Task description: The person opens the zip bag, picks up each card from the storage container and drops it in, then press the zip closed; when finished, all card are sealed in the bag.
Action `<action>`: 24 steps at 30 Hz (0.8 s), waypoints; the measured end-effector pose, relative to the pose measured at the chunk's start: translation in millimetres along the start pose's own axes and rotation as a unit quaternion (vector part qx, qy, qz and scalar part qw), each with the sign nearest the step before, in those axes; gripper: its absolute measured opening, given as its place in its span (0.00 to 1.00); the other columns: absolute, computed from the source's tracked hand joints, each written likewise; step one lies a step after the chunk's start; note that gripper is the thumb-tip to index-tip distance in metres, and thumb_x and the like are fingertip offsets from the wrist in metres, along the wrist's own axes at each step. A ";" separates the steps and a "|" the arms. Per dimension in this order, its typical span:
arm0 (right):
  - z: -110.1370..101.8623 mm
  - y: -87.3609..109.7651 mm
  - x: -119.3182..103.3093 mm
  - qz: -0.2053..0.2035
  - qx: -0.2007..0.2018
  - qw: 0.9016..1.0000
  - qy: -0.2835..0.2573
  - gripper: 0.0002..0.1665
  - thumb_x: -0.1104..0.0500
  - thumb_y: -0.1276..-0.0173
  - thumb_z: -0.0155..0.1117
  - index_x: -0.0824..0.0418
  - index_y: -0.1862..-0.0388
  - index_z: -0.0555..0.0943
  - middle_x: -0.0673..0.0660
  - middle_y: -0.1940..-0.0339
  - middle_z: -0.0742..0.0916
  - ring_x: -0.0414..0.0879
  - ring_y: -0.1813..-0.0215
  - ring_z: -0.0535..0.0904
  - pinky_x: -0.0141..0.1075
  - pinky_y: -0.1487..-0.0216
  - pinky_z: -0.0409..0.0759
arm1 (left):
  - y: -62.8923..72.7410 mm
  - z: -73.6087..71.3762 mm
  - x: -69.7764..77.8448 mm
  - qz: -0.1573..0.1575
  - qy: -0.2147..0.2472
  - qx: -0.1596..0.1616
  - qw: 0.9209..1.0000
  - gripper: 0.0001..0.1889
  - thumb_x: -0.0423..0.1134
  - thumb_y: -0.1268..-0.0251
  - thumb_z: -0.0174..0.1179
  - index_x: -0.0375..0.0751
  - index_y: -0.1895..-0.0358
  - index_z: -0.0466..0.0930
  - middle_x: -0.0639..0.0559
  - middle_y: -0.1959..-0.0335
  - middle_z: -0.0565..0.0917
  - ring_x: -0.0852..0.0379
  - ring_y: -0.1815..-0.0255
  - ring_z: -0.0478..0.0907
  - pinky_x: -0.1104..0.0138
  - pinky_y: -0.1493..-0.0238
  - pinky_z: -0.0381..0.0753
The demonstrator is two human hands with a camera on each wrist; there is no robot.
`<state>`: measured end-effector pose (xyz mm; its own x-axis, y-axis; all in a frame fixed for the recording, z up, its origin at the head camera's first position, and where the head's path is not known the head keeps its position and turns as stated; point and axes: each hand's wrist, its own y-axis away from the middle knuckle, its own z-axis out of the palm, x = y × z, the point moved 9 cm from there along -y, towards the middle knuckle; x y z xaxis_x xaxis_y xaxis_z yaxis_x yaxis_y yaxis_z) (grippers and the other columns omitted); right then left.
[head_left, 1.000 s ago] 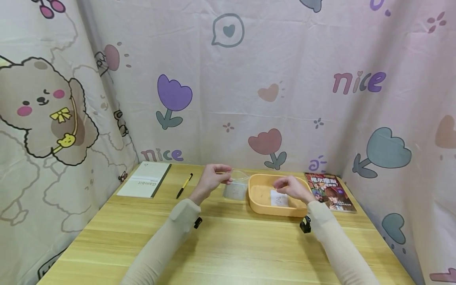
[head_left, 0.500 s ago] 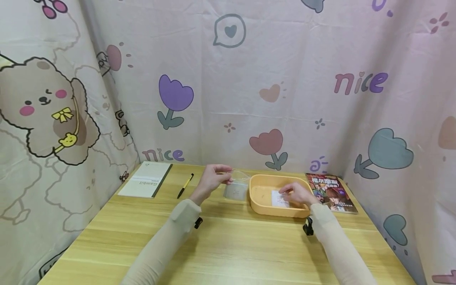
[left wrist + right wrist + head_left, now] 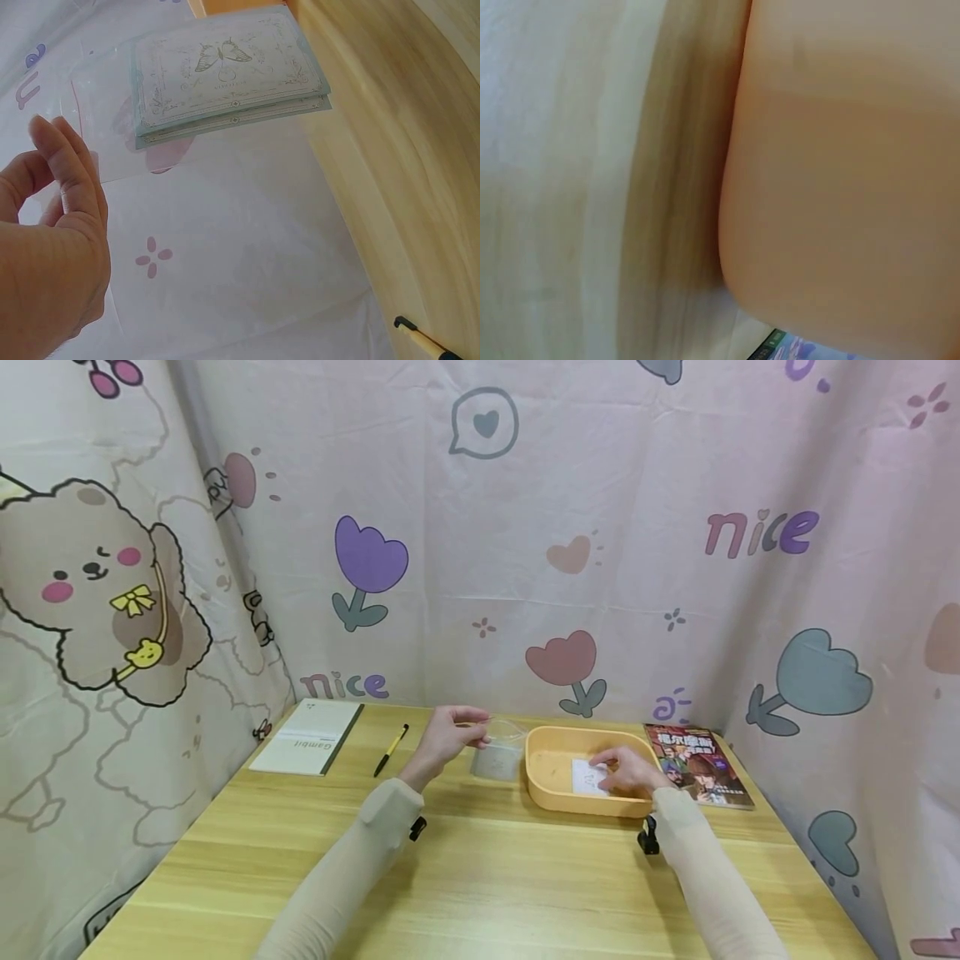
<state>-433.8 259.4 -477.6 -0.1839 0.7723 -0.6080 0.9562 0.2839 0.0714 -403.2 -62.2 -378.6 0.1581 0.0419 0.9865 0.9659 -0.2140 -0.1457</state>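
My left hand (image 3: 446, 739) pinches the top corner of a clear plastic bag (image 3: 498, 760) beside the yellow-orange bin (image 3: 546, 802). In the left wrist view, pale cards with a green border and a butterfly print (image 3: 232, 71) sit inside the bag, and the hand (image 3: 56, 225) is at its edge. My right hand (image 3: 628, 768) reaches into the bin, thumb and index finger apart at the right side of a white printed card (image 3: 585, 779). That card lies on the bin's floor. The bin's wall (image 3: 840, 210) hides the right hand in the right wrist view.
A comic-style magazine (image 3: 697, 764) lies to the right of the bin. At the left are a yellow and black pen (image 3: 390, 752) and a pale notebook (image 3: 303, 739). A printed curtain (image 3: 450, 568) hangs behind the wooden table (image 3: 480, 877).
My right hand has moved a little right and down within the bin, to the right side of the white card. The left hand stays in place with the bag.
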 end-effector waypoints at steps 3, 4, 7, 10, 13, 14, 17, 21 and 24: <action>0.9 -0.8 -1.7 -0.011 -0.004 1.000 0.015 0.23 0.69 0.47 0.74 0.64 0.50 0.85 0.68 0.40 0.80 0.57 0.46 0.72 0.55 0.37 0.73 | -0.8 0.4 -0.2 -0.002 0.001 -0.001 1.000 0.13 0.24 0.38 0.61 0.29 0.50 0.82 0.35 0.51 0.85 0.59 0.71 0.85 0.64 0.61 0.90; 1.5 -1.1 -1.8 -0.014 -0.006 1.000 0.017 0.22 0.69 0.47 0.74 0.64 0.50 0.85 0.69 0.40 0.79 0.57 0.46 0.72 0.57 0.36 0.72 | -1.1 0.5 -0.5 -0.003 0.002 0.000 1.000 0.13 0.24 0.38 0.61 0.29 0.50 0.83 0.36 0.51 0.85 0.59 0.71 0.85 0.64 0.61 0.90; 2.9 -2.3 -0.7 -0.015 -0.008 1.000 0.015 0.22 0.70 0.46 0.74 0.64 0.50 0.85 0.69 0.40 0.79 0.58 0.44 0.72 0.59 0.35 0.70 | -0.3 1.5 -0.3 -0.005 0.001 0.002 1.000 0.13 0.24 0.38 0.61 0.29 0.50 0.83 0.36 0.51 0.85 0.58 0.71 0.85 0.62 0.59 0.90; 2.8 -3.1 -1.8 -0.027 -0.007 0.999 0.015 0.22 0.71 0.47 0.74 0.65 0.51 0.85 0.69 0.41 0.80 0.57 0.47 0.73 0.56 0.38 0.74 | 0.9 2.7 0.1 -0.005 0.001 0.005 1.000 0.13 0.24 0.38 0.61 0.29 0.50 0.83 0.37 0.51 0.85 0.58 0.72 0.85 0.62 0.60 0.90; 0.9 -2.3 -5.1 -0.047 0.000 0.999 0.012 0.23 0.72 0.49 0.74 0.66 0.51 0.85 0.69 0.43 0.81 0.56 0.52 0.73 0.47 0.48 0.79 | 1.0 4.4 0.0 -0.005 0.000 0.005 1.000 0.14 0.23 0.39 0.61 0.29 0.50 0.82 0.37 0.51 0.85 0.59 0.72 0.85 0.64 0.61 0.90; 0.3 -1.6 -6.6 -0.056 0.003 0.998 0.007 0.23 0.72 0.50 0.74 0.67 0.52 0.85 0.70 0.43 0.81 0.55 0.52 0.73 0.42 0.51 0.79 | 1.1 4.8 -0.2 -0.006 0.001 0.004 1.000 0.14 0.23 0.39 0.61 0.29 0.49 0.82 0.37 0.51 0.85 0.59 0.72 0.85 0.64 0.61 0.90; -1.3 0.8 -11.0 -0.079 0.006 0.997 -0.010 0.23 0.73 0.50 0.73 0.69 0.52 0.84 0.71 0.44 0.81 0.53 0.56 0.75 0.34 0.59 0.80 | 1.2 5.7 -0.7 -0.008 0.002 0.003 1.000 0.14 0.23 0.38 0.61 0.28 0.49 0.82 0.36 0.51 0.85 0.59 0.72 0.85 0.64 0.61 0.90; -4.8 1.6 -13.7 -0.086 0.012 0.996 -0.037 0.24 0.73 0.49 0.71 0.68 0.49 0.83 0.70 0.45 0.83 0.49 0.61 0.77 0.30 0.64 0.81 | 1.0 5.7 -0.4 -0.007 0.005 0.002 1.000 0.14 0.23 0.38 0.60 0.27 0.48 0.81 0.36 0.51 0.85 0.59 0.72 0.85 0.65 0.61 0.90; -9.8 -0.4 -14.5 -0.081 0.030 0.996 -0.030 0.24 0.72 0.47 0.71 0.67 0.49 0.84 0.68 0.47 0.85 0.50 0.60 0.79 0.34 0.60 0.82 | 1.0 5.7 1.0 -0.003 0.004 0.002 1.000 0.14 0.23 0.38 0.60 0.27 0.49 0.82 0.36 0.51 0.85 0.59 0.73 0.85 0.66 0.62 0.90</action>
<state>-433.8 253.7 -461.1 -0.3240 0.6840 -0.6536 0.9277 0.3651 -0.0778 -400.9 -56.9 -378.2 0.1512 0.0355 0.9879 0.9677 -0.2092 -0.1406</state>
